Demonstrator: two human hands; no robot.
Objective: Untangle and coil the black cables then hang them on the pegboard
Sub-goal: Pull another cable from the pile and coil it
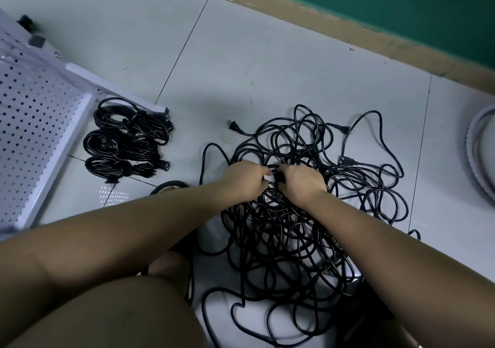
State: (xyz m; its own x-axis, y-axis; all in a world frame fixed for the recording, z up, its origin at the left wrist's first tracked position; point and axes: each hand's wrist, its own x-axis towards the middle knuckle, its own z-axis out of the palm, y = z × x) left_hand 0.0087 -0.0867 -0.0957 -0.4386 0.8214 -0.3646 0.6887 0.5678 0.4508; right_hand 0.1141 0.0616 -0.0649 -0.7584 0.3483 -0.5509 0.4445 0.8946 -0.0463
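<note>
Beyond a bare knee (120, 315), the left hand (245, 177) and right hand (301, 182) curl fingers (261, 184) around tangled cables (281, 235).

Tangled black cables (281, 227) look like smooth, faintly glossy plastic sheathing (highlights glint along loops). At nine o'clock, the pegboard (32, 111) is white-painted perforated metal. Floor tiles (267, 66) are smooth, semi-glossy.

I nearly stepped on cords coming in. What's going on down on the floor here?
A person is working over a tangle of black cables on the floor. The left hand and right hand grip strands near its middle, close together. Several coiled cables lie beside the pegboard; none hang on the part of it in view. Most of the cable remains knotted.
</note>
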